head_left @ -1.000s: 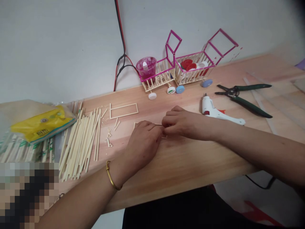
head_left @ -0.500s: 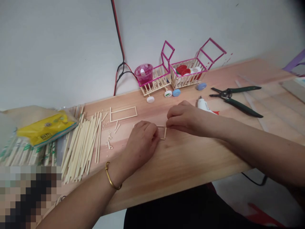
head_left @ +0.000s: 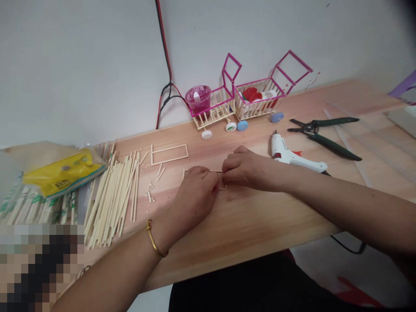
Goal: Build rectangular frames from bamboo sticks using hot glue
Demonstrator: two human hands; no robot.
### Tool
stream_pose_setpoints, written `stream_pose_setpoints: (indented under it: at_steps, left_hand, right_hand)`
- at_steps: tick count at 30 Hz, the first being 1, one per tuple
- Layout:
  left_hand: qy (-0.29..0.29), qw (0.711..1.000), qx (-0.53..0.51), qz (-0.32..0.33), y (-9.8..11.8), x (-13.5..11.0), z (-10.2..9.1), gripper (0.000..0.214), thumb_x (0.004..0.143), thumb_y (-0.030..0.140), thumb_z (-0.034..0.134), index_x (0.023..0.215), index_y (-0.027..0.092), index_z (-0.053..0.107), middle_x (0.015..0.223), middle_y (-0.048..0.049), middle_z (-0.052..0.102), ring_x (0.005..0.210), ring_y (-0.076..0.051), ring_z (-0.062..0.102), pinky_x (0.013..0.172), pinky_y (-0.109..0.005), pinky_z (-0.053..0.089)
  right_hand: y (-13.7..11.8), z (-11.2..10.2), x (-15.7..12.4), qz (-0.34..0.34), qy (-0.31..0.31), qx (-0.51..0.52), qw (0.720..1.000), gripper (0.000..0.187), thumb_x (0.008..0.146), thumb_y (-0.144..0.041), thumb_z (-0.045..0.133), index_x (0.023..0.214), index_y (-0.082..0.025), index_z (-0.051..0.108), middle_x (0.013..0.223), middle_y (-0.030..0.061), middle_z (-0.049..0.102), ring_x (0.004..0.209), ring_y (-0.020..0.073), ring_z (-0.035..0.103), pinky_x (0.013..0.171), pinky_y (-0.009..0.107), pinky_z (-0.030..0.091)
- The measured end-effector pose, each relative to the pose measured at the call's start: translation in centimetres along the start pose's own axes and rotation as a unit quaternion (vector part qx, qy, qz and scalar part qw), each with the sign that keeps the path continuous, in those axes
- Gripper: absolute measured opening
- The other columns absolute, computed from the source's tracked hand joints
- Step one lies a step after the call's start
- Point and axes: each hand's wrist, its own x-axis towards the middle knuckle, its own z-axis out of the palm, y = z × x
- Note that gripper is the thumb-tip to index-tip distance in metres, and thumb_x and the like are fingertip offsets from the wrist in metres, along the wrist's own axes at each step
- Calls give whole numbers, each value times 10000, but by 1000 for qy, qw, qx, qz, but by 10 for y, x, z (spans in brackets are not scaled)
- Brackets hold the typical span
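Note:
A small frame of thin wooden sticks (head_left: 223, 188) lies flat on the table, mostly covered by my hands. My left hand (head_left: 197, 190), with a gold bangle on the wrist, is closed over it, thumb and fingers bent down onto the sticks. At the frame's right end, my right hand (head_left: 243, 168) pinches with its fingertips close to the left one. Both sets of fingertips are partly hidden. Farther back on the left lies another stick rectangle (head_left: 170, 148). Just beyond my right forearm rests a white glue gun (head_left: 289, 157).
Pruning shears (head_left: 312, 127) lie at the right. Two stick carts stand by the wall, the left one (head_left: 216, 110) holding a pink cup (head_left: 199, 100), the right one (head_left: 256, 102) holding caps. Loose sticks (head_left: 113, 199) and a yellow packet (head_left: 65, 173) occupy the left.
My right hand has moved left and slightly down, nearer my left hand and onto the frame's right end. More of the glue gun shows. The left hand has hardly moved.

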Motion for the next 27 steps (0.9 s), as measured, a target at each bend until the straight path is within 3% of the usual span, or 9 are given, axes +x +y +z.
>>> stream_pose_setpoints:
  at_steps: [21, 27]
  left_hand:
    - [1, 1000, 8, -3, 1, 1, -1, 137, 808, 113, 503, 702, 180, 557, 745, -34, 591, 781, -186, 513, 726, -324, 418]
    - [10, 1000, -25, -2, 2, 0, -2, 97, 806, 134, 524, 723, 183, 516, 751, -27, 583, 777, -183, 508, 738, -340, 419]
  right_hand:
    - [2, -4, 5, -43, -53, 5, 998, 268, 940, -207, 387, 876, -240, 645, 903, 20, 643, 814, 159, 515, 775, 367, 269]
    - [3, -5, 2, -22, -15, 13, 1000, 228, 931, -232, 425, 895, -219, 649, 910, 33, 653, 838, 163, 548, 785, 366, 289]
